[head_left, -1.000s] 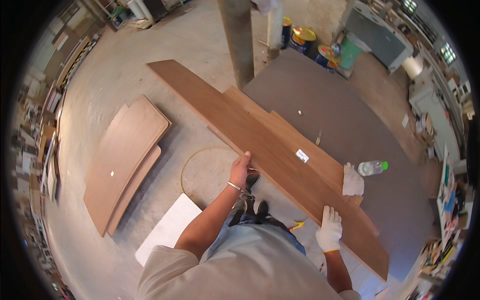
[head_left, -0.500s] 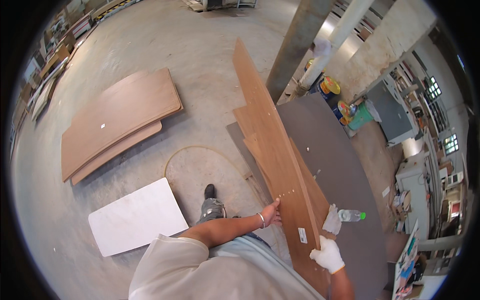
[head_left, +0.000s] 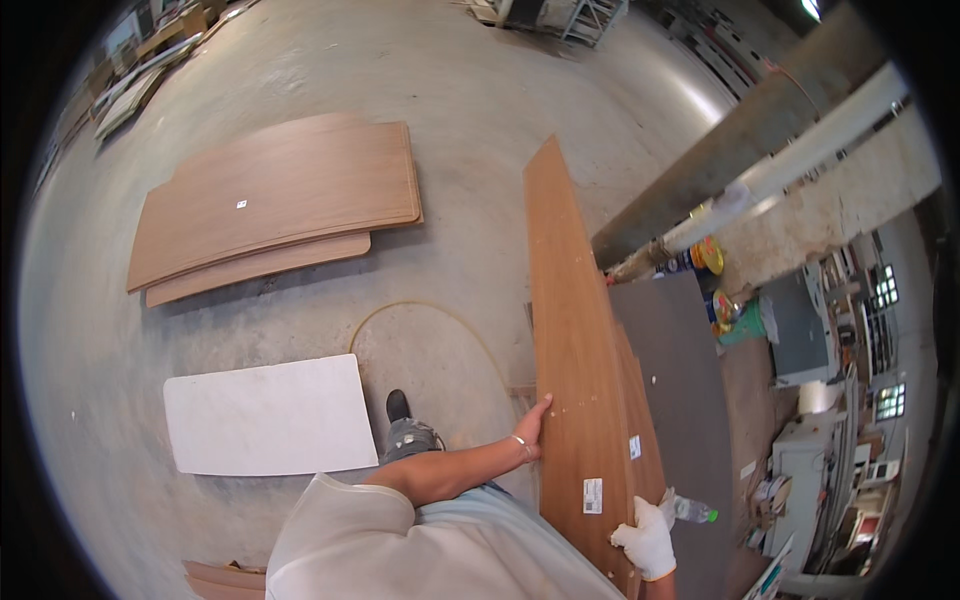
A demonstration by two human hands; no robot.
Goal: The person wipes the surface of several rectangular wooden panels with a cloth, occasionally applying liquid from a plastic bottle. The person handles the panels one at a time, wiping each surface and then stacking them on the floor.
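A long brown wooden board with a white label slants away in front of me, narrowing at its far end. My bare left hand, with a bracelet at the wrist, grips its left edge, thumb on top and most fingers hidden beneath. On the right edge, near my body, my right hand in a white work glove clasps the same board. More brown wood with a second label shows beneath its right side, over a dark grey panel surface.
A clear bottle with a green cap lies right of my gloved hand. A stack of brown panels and a white panel are on the left. Beyond the grey surface stand a pillar and paint buckets. A yellowish hose curves across the floor.
My view has turned. The long board has shifted left over the grey surface's edge and its face tilts more toward me, both hands still on it. The label beneath has come into sight.
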